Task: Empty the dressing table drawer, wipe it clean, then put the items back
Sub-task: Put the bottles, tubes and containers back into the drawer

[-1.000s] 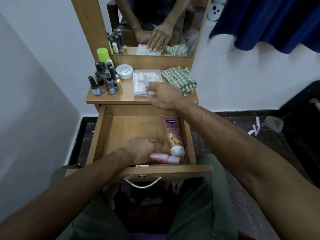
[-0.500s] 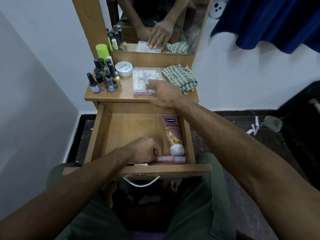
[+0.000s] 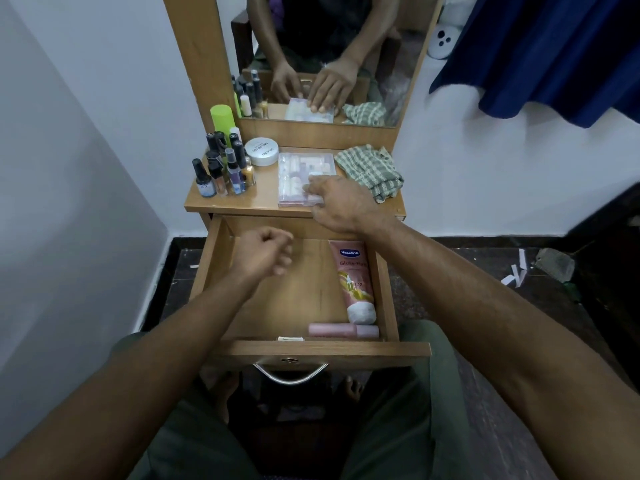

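The wooden drawer [image 3: 386, 296] is pulled out below the dressing table top [image 3: 263, 199]. A pink Vaseline tube [image 3: 353, 282] lies along the drawer's right side, and a small pink bottle [image 3: 343, 330] lies across the front right corner. My left hand [image 3: 266, 254] hovers over the drawer's back left part, fingers loosely curled, holding nothing. My right hand [image 3: 339, 202] rests on the near right edge of a clear plastic box [image 3: 301, 174] on the table top, its fingers on the lid. A green checked cloth [image 3: 372, 171] lies crumpled at the right of the box.
Several small dark-capped bottles [image 3: 225, 168], a green cylinder [image 3: 221, 117] and a round white tin [image 3: 261, 152] crowd the table top's left side. A mirror [image 3: 329, 57] stands behind. A white wall is close at left; my knees sit under the drawer.
My left hand let go of the small pink bottle at the drawer's front and rose toward the back left, empty. My right hand stayed on the clear box.
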